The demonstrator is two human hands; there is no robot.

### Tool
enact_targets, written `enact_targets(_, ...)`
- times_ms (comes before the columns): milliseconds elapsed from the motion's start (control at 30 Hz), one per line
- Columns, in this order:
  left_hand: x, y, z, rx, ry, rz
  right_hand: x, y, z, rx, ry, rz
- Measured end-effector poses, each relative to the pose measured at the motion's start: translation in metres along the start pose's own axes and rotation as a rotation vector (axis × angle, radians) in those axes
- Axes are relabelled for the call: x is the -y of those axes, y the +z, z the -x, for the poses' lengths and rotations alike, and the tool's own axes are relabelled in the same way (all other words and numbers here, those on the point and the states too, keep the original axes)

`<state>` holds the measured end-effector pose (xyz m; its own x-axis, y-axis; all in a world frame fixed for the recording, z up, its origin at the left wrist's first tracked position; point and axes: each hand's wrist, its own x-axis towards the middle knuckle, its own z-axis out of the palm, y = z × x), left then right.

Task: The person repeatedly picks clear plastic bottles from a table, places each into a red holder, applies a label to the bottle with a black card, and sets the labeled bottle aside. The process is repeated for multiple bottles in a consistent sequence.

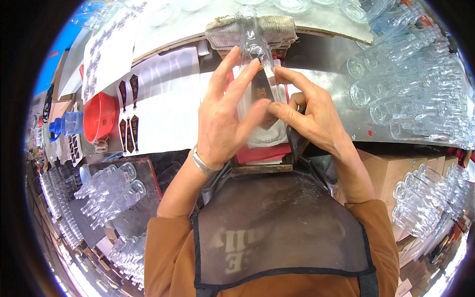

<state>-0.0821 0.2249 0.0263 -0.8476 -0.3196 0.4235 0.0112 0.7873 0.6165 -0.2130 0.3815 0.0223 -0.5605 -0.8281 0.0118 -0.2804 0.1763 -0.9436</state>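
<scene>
- Clear glass bottle (pixel 255 47) lying at centre frame, neck toward 12 o'clock, resting on a red pad (pixel 262 152) atop a small wooden stand (pixel 261 169).
- Dark, pointed label (pixel 261 94) on the bottle's upper face, running along its length.
- Left hand (pixel 225 114) spread over the bottle from 9 o'clock, fingers long and flat, fingertips pressing beside the label; a loose, wide hold against the glass, not a closed fist.
- Silver bangle (pixel 204 164) on the left wrist.
- Right hand (pixel 309 111) coming in from 3 o'clock, forefinger and thumb narrowed onto the label's edge, touching the glass.
- Folded cloth (pixel 252 28) at 12 o'clock, under the bottle's neck, at the worktable's far edge.
- At 9 o'clock: white backing sheet (pixel 168 99) with a few dark labels (pixel 128 114) left along its left margin; bare white room between those and the left hand.
- Red bowl (pixel 99 116) farther out at 9 o'clock, beside a blue-capped plastic bottle (pixel 67 123).
- At 2 to 3 o'clock: stacked empty glass bottles (pixel 410 94), mouths facing the right hand, a strip of bare metal tabletop (pixel 341 89) between.
- At 8 o'clock: more glass bottles (pixel 111 188) lying on a lower, dark tray.
- At 4 o'clock: cardboard boxes (pixel 391 168) just beyond the right forearm, bottles piled past them.
- At 6 o'clock: dark apron (pixel 277 227) close under the stand's near edge.
</scene>
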Motion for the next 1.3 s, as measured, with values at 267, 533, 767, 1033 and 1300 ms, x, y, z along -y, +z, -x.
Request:
enact_targets(267, 0.005, -0.007, -0.020, -0.003, 0.016, -0.047, 0.003, -0.001, 0.001, 0.009, 0.018, -0.017)
enact_targets(533, 0.003, -0.003, -0.017, -0.021, -0.037, 0.051, 0.003, 0.001, 0.002, -0.002, 0.022, -0.046)
enact_targets(767, 0.007, -0.004, -0.012, 0.037, -0.033, 0.078, -0.001, 0.002, 0.003, 0.000, 0.024, -0.066)
enact_targets(1033, 0.005, -0.003, -0.011, 0.013, -0.028, 0.063, 0.001, 0.001, 0.002, 0.005, 0.025, -0.059)
enact_targets(1300, 0.006, -0.001, -0.009, 0.012, -0.012, 0.054, -0.006, 0.005, 0.004, -0.017, -0.023, -0.056)
